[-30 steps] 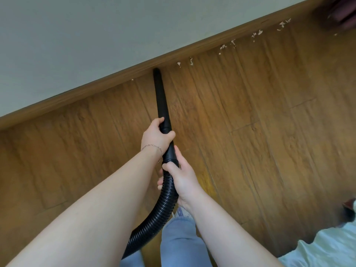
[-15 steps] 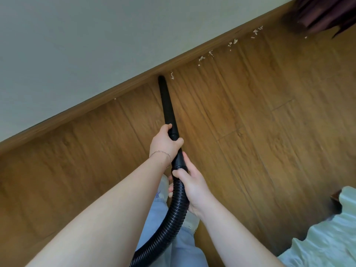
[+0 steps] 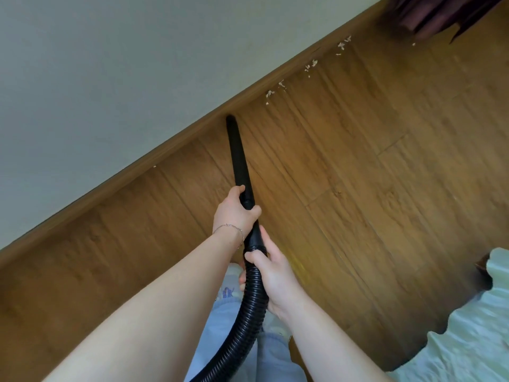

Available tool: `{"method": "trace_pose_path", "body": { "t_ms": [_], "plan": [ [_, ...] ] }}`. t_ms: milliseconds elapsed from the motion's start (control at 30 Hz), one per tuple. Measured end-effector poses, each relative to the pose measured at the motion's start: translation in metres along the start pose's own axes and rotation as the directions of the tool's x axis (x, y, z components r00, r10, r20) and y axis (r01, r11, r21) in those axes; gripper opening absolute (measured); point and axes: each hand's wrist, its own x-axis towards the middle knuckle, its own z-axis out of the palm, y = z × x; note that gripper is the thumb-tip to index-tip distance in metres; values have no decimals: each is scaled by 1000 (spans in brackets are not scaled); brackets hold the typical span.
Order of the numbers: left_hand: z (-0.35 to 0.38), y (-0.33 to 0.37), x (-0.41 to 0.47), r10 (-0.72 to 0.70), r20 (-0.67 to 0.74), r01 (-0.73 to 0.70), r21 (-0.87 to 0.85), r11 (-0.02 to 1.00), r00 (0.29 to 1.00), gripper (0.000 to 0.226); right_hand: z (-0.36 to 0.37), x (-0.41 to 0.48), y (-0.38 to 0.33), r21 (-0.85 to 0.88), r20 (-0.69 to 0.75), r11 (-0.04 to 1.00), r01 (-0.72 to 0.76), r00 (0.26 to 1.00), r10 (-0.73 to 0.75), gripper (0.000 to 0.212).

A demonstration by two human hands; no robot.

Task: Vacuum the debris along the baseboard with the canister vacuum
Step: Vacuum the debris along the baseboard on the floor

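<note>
**Vacuuming: findings on grip and position**

Nearest the camera, pale blue trouser legs (image 3: 272, 354) occupy the bottom centre. A black ribbed flexible hose (image 3: 249, 307) rises in front of them from the lower edge.

The right hand (image 3: 278, 282) is wrapped round the hose just below its smooth collar, with the thumb across the top and the fingers curled underneath. Beyond it, the left hand (image 3: 235, 213) is clamped round the lower end of a black tapered rigid nozzle (image 3: 238, 155), fingers closed about it. A thin chain bracelet (image 3: 230, 226) sits on the left wrist.

The nozzle runs forward over the brown wood-plank floor (image 3: 358, 188). Its narrow tip lies at the foot of the brown wooden baseboard (image 3: 137, 172); whether tip and board touch cannot be told.

The debris, small pale scraps (image 3: 309, 67), lies in a broken line on the floor against the baseboard, to the right of the tip and apart from it, running toward the upper right. A single pale fleck (image 3: 154, 166) lies at the baseboard left of the tip.

Above the baseboard stands a plain pale grey-green wall (image 3: 110, 64). Crinkled pale green fabric (image 3: 468, 326) fills the lower right corner. Dark maroon fabric (image 3: 446, 12), blurred, hangs at the upper right.
</note>
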Motion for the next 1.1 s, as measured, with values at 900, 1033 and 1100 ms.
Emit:
{"method": "trace_pose_path", "body": {
  "t_ms": [900,1033,1100],
  "plan": [
    [8,58,43,38,111,-34,-35,999,993,61,-18,29,-46,-14,-73,999,30,997,-31,66],
    [17,67,47,42,116,-39,-33,999,992,61,-28,30,-54,23,-80,1000,17,997,-15,65],
    [23,75,50,50,107,-47,-33,998,993,61,-36,32,-60,29,-77,999,18,997,-16,64]
  ]
}}
